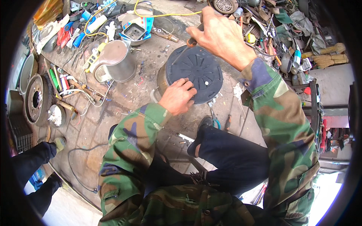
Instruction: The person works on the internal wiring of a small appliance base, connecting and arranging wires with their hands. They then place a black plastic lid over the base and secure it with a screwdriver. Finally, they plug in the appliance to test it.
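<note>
A metal pot [163, 80] stands in front of me with a round, ribbed black plastic cover [203, 69] on top. My left hand [178, 96] grips the cover's near left rim, fingers curled over the edge. Above the far side is my right hand [222, 35], closed round a screwdriver [181, 54] with an orange and dark handle. Its shaft slants down to the left over the cover, and I cannot tell whether the tip touches. A small white round piece [206, 83] lies on the cover.
To the left stands a metal jug [122, 64] beside a yellow-and-white power strip [94, 57]. Another screwdriver [228, 122] and blue-handled scissors [216, 122] lie near my foot. Piled tools and scrap [290, 34] fill the far right. Someone else's legs [36, 158] are at left.
</note>
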Tool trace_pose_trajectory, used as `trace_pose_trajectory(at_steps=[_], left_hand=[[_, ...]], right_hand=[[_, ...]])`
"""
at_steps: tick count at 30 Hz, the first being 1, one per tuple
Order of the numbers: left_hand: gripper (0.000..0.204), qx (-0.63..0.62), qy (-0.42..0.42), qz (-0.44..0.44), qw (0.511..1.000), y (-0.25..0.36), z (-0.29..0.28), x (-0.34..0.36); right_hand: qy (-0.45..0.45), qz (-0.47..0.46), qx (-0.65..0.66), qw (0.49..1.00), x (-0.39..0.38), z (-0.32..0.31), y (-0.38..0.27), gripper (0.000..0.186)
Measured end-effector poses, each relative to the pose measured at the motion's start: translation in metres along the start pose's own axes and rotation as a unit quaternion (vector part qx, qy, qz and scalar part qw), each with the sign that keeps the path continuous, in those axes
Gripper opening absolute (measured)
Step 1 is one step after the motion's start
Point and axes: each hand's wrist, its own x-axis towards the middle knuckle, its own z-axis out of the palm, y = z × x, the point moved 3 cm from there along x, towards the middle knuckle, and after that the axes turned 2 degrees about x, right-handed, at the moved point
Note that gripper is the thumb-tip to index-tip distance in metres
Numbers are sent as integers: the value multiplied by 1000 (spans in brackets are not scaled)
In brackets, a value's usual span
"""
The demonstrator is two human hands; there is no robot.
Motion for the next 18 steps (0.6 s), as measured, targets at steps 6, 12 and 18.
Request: trace_pose_trajectory(at_steps=[6,12,18], left_hand=[[39,4,3,-4,1000,0,-1,0],[40,-3,-2,-7,1000,0,-1,-1],[38,-2,1,-3,1000,2,-5,2]], right_hand=[[0,-72,72,995,3,5,11,58],[-36,8,57,998,-3,0,4,60],[-45,23,87,995,0,-1,9,65]])
